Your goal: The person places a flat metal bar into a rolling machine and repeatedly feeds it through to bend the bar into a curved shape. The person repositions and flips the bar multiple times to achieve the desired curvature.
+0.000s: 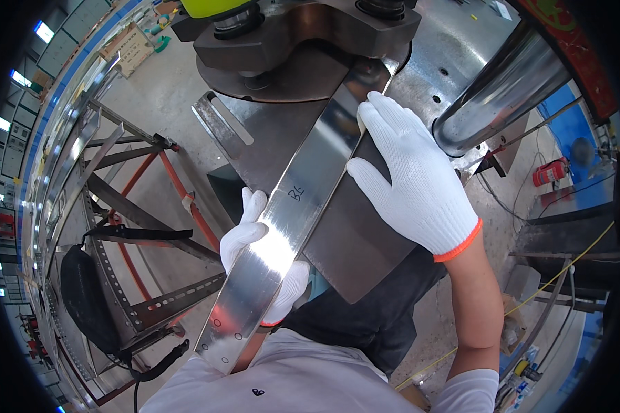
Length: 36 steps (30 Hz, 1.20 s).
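Observation:
A long shiny metal strip (pixel 324 155), with hand-drawn marks on it, runs slantwise from near my body up to the dark press tooling (pixel 303 27). Its far end lies beneath that tooling. My left hand (pixel 238 241), in a white knit glove, is wrapped round the strip's near half from below, and the strip hides part of it. My right hand (pixel 417 172), gloved alike with an orange cuff, lies with fingers stretched out along the strip's right edge. Under the strip is a flat dark steel plate (pixel 365 255) with a slotted bracket (pixel 227 117) at its left.
A polished steel column (pixel 496 96) rises right of my right hand. To the left stands a metal rack (pixel 117 289) with orange bars, bearing strips and a black pouch (pixel 86 296). A red fire extinguisher (pixel 550 172) and a yellow cable (pixel 558 274) are at the right.

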Available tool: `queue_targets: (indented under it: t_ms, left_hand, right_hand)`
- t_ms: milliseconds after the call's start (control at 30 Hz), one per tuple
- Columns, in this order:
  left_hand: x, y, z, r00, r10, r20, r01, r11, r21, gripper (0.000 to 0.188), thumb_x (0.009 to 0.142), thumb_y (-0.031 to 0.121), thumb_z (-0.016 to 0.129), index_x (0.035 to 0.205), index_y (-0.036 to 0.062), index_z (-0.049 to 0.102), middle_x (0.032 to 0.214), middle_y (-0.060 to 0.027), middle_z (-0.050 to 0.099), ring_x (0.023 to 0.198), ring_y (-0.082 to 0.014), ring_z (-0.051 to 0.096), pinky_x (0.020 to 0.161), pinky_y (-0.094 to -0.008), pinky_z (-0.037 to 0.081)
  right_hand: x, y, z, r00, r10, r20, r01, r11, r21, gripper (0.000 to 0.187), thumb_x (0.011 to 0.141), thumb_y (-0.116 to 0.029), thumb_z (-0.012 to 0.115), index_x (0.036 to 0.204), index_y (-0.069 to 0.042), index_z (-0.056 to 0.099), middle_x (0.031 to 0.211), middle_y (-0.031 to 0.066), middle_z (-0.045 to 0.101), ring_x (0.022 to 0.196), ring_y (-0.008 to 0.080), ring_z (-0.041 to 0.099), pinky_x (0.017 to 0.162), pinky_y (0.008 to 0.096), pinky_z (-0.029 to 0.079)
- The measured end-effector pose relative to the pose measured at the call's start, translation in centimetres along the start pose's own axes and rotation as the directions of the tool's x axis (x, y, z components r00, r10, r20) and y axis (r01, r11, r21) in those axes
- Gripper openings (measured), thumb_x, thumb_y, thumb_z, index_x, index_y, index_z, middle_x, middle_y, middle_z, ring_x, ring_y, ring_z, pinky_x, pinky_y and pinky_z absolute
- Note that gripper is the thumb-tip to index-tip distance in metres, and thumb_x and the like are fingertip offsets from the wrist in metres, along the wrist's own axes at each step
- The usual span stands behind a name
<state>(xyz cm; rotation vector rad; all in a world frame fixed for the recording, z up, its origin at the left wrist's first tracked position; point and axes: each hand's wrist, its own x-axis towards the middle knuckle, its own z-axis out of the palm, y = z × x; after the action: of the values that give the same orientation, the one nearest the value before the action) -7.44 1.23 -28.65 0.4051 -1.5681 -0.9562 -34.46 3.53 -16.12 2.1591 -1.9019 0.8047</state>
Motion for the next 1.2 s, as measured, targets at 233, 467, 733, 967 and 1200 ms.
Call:
queue_targets:
  t_ms: [233, 467, 733, 967, 1200]
  left_hand:
    - [0.14, 0.11, 0.18, 1.000, 0.002, -0.010, -0.002, 1.000, 0.009, 0.075, 0.106, 0.036, 0.096, 0.161, 0.0070, 0.053, 0.185, -0.0367, 0.044, 0.174, -0.0395, 0.044, 0.142, -0.0563, 0.032]
    - [0.31, 0.01, -0.38, 0.999, -0.004, 0.046, 0.004, 1.000, -0.008, 0.074, 0.107, 0.037, 0.095, 0.161, 0.0071, 0.053, 0.185, -0.0368, 0.045, 0.173, -0.0384, 0.045, 0.142, -0.0567, 0.032]
    - [0.28, 0.22, -0.13, 1.000, -0.003, 0.022, 0.003, 1.000, 0.016, 0.074, 0.107, 0.039, 0.095, 0.160, 0.0078, 0.054, 0.185, -0.0352, 0.045, 0.174, -0.0376, 0.044, 0.141, -0.0553, 0.032]
    - [0.32, 0.20, 0.09, 1.000, 0.003, 0.004, -0.003, 1.000, -0.003, 0.074, 0.106, 0.040, 0.096, 0.159, 0.0079, 0.055, 0.185, -0.0355, 0.045, 0.171, -0.0369, 0.048, 0.140, -0.0533, 0.034]
    - [-0.01, -0.01, 0.28, 0.999, -0.021, -0.030, 0.021, 0.999, -0.025, 0.075, 0.104, 0.041, 0.098, 0.157, 0.0077, 0.056, 0.184, -0.0351, 0.048, 0.172, -0.0354, 0.047, 0.141, -0.0536, 0.033]
  right_hand:
    - [0.30, -0.26, -0.25, 1.000, 0.012, 0.009, -0.012, 1.000, 0.020, 0.060, 0.104, -0.024, 0.085, 0.148, 0.011, 0.066, 0.154, 0.0328, 0.068, 0.135, 0.0504, 0.068, 0.118, 0.0527, 0.058]
    - [0.32, -0.30, -0.33, 0.999, 0.021, 0.030, -0.021, 1.000, 0.001, 0.060, 0.104, -0.025, 0.085, 0.148, 0.012, 0.066, 0.155, 0.0329, 0.068, 0.136, 0.0504, 0.068, 0.119, 0.0523, 0.058]
    - [0.11, -0.08, -0.02, 1.000, -0.005, 0.008, 0.005, 1.000, -0.025, 0.062, 0.105, -0.027, 0.084, 0.150, 0.012, 0.066, 0.156, 0.0323, 0.068, 0.138, 0.0501, 0.068, 0.121, 0.0520, 0.057]
    - [-0.11, 0.13, 0.30, 1.000, -0.020, -0.017, 0.019, 0.999, -0.032, 0.062, 0.105, -0.027, 0.084, 0.149, 0.013, 0.066, 0.154, 0.0317, 0.068, 0.137, 0.0497, 0.068, 0.120, 0.0515, 0.057]
    - [0.33, -0.23, -0.22, 1.000, 0.008, 0.014, -0.008, 1.000, 0.005, 0.058, 0.104, -0.024, 0.084, 0.147, 0.012, 0.067, 0.152, 0.0320, 0.069, 0.134, 0.0502, 0.068, 0.117, 0.0527, 0.058]
